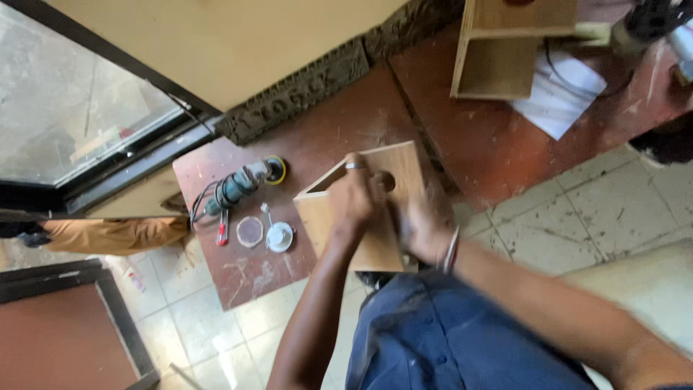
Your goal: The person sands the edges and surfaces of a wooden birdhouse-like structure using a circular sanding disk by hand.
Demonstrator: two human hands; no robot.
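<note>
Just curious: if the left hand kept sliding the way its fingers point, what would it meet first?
Likely the round hole in the wooden box: the left hand lies on that panel, fingers aimed toward it. Depth is hard to judge.

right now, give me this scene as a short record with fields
setting: reddish floor slab beside pale tiles
left hand: grips the top edge of a small wooden box, ring on one finger
right hand: blurred, pressed against the box's face near its round hole
tool nearby: angle grinder with cord, lying left of the box
small parts: round disc and white fitting
background: second wooden box, white paper
</note>
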